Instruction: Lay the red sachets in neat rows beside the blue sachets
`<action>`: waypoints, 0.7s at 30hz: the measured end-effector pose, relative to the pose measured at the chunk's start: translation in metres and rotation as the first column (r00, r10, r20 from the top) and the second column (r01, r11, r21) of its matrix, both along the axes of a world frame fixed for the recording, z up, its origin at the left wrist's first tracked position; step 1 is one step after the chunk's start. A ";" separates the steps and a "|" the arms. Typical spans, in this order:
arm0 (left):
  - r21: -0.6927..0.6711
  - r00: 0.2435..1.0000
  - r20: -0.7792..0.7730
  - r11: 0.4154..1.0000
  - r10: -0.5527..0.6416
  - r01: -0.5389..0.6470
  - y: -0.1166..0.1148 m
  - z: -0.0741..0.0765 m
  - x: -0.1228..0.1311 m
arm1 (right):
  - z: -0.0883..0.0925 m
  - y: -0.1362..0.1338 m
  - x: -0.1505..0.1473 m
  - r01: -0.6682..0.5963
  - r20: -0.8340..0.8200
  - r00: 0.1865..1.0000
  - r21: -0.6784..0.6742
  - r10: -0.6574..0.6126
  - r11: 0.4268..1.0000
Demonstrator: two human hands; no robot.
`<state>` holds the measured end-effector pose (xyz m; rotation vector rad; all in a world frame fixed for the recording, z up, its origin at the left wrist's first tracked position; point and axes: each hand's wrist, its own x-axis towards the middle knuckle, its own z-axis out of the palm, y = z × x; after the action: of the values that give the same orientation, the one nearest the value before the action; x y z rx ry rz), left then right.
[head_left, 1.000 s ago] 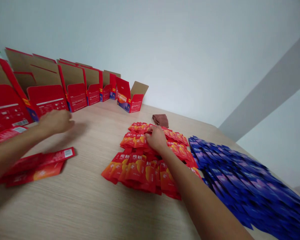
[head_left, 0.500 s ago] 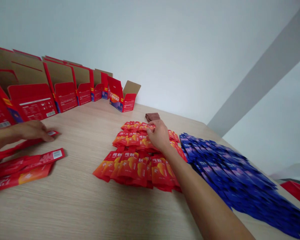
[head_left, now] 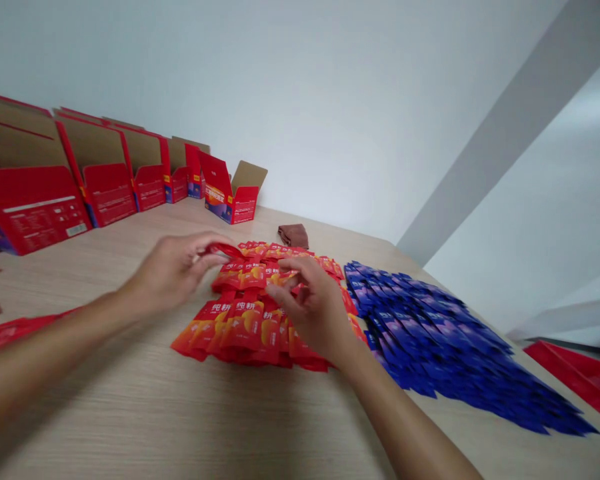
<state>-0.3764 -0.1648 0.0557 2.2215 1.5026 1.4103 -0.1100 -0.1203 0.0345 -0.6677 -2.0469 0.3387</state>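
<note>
Rows of red-orange packets [head_left: 245, 327] overlap on the wooden table [head_left: 180, 413]. At their back left corner my left hand [head_left: 180, 267] pinches a red packet [head_left: 227, 250] between thumb and fingers. My right hand [head_left: 310, 300] hovers over the middle of the rows, its thumb and fingers curved and apart, with nothing visible between them. Blue packets [head_left: 430, 333] lie in a wide overlapping spread to the right of the red ones. More red packets [head_left: 20, 330] lie at the left edge, partly behind my left forearm.
Open red boxes [head_left: 107, 190] stand in a row at the back left. One more open box [head_left: 233, 193] stands near the wall. A folded brown cloth [head_left: 293, 235] lies behind the packets. Something red [head_left: 575, 373] is at the far right.
My left hand has moved right from the packets on the left to the central rows, now with a red packet. My right hand has shifted slightly nearer, its fingers apart. The view has turned right.
</note>
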 end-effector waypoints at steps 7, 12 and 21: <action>0.397 0.934 -0.264 0.855 -0.242 0.334 0.000 -0.043 0.065 | -0.019 -0.032 0.037 -0.012 0.132 0.990 0.443 -0.052 0.896; 0.386 0.858 -0.452 0.814 -0.243 0.434 0.000 -0.073 0.058 | -0.033 -0.045 0.053 -0.105 0.354 0.926 0.577 -0.133 0.810; 0.015 0.850 -0.491 0.974 -0.189 0.225 -0.026 -0.062 0.013 | -0.061 -0.042 0.054 -0.063 0.379 0.904 0.577 -0.199 0.814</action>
<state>-0.3634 -0.1912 -0.0058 2.8367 1.2778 0.8889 -0.0562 -0.1624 -0.0265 -0.4490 -2.3573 -0.5209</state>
